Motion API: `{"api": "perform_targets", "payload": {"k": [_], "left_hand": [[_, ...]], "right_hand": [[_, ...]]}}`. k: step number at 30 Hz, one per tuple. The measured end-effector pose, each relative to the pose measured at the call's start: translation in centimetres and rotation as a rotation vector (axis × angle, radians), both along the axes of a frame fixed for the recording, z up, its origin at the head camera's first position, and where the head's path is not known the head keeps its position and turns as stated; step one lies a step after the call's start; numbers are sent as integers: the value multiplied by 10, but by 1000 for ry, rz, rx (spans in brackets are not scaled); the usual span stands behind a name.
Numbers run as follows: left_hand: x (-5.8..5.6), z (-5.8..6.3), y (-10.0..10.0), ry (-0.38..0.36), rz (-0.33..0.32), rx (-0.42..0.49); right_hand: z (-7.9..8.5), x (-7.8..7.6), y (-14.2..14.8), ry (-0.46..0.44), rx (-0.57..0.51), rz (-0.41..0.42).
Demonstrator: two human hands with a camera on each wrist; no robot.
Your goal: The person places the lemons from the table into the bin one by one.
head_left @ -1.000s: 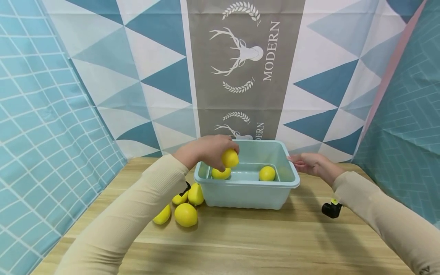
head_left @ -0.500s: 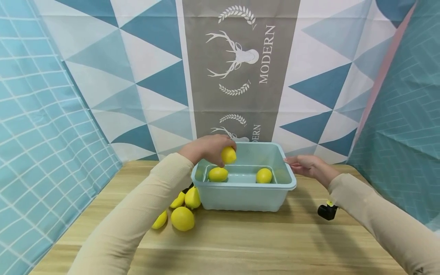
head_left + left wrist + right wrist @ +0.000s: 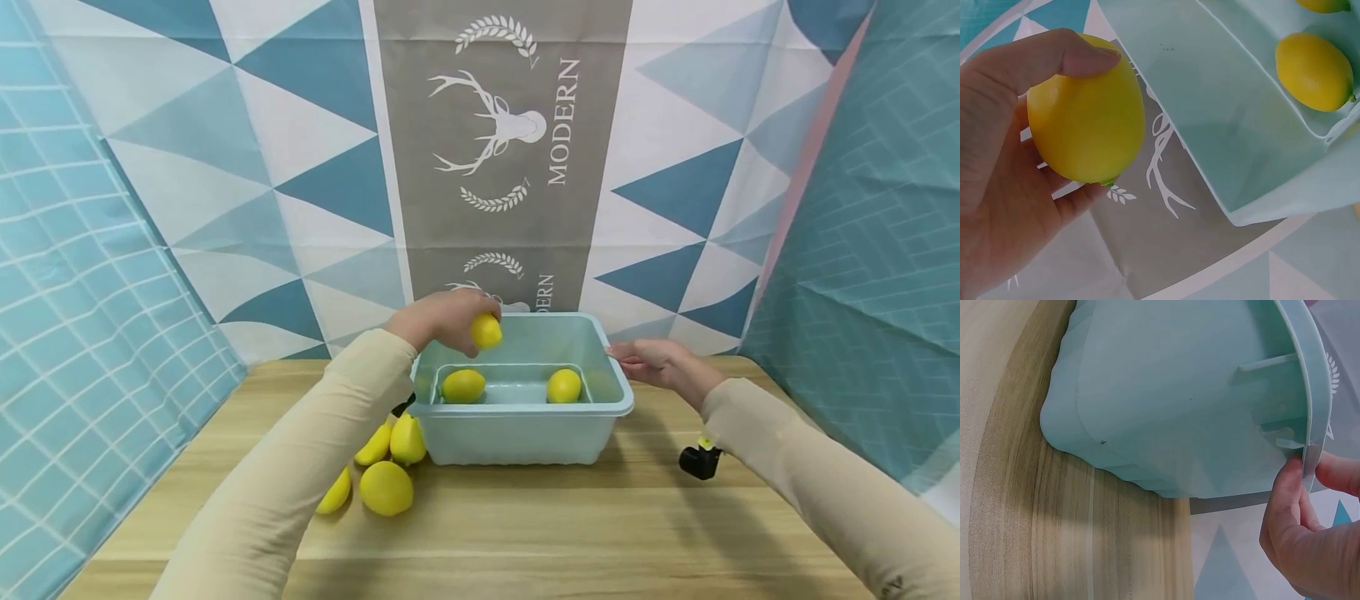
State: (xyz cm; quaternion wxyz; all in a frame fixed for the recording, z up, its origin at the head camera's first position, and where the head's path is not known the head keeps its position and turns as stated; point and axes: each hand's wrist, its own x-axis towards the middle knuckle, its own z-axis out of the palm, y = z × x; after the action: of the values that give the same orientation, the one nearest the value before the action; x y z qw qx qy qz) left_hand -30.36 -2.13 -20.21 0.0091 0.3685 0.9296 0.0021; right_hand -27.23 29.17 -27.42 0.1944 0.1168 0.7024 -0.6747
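Near the left end of the pale blue tub [image 3: 517, 437], above rim height, 1 lemon [image 3: 1088, 119] sits in the left hand [image 3: 450, 319]; can't tell if it's fully over the opening. Left grip clamped: thumb on one side, fingers wrapped round the other. Right hand [image 3: 1310, 531] pinches the tub's rim at the right end. 2 lemons [image 3: 463, 387] lie apart inside; at least 4 yellow fruits [image 3: 386, 489] are on the bench [image 3: 525, 533], left of the tub. Held lemon looks firm, probably light, not fragile; smooth skin could slip. Best hold: round the fat middle, not the tapered tip. Tub looks stiff, thin-walled, likely light; rim suits a pinch.
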Motion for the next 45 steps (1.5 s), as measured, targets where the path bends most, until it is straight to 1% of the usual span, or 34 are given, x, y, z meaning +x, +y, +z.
{"api": "perform_targets", "payload": {"k": [4, 12, 17, 25, 30, 34, 39, 42, 45], "left_hand": [[-4, 0, 2, -4, -3, 6], [-10, -3, 9, -38, 25, 20], [-14, -6, 12, -35, 3, 11], [-19, -12, 13, -52, -7, 0], [-20, -11, 14, -65, -21, -29], [-13, -5, 6, -49, -13, -24], [2, 3, -8, 1, 5, -19], [11, 3, -20, 13, 10, -20], [22, 0, -32, 6, 12, -15]], "right_hand": [[-1, -1, 0, -1, 5, -14], [-5, -5, -1, -23, -21, -52], [-5, -5, -1, -25, -6, -67], [-3, -6, -4, -40, 7, -80], [-4, -6, -1, -32, 6, -69], [-4, -7, -1, -19, 13, -50], [-4, -6, 0, -12, 22, -33], [-3, -5, 0, -8, 21, -19], [-3, -4, 0, -4, 19, 5]]}}
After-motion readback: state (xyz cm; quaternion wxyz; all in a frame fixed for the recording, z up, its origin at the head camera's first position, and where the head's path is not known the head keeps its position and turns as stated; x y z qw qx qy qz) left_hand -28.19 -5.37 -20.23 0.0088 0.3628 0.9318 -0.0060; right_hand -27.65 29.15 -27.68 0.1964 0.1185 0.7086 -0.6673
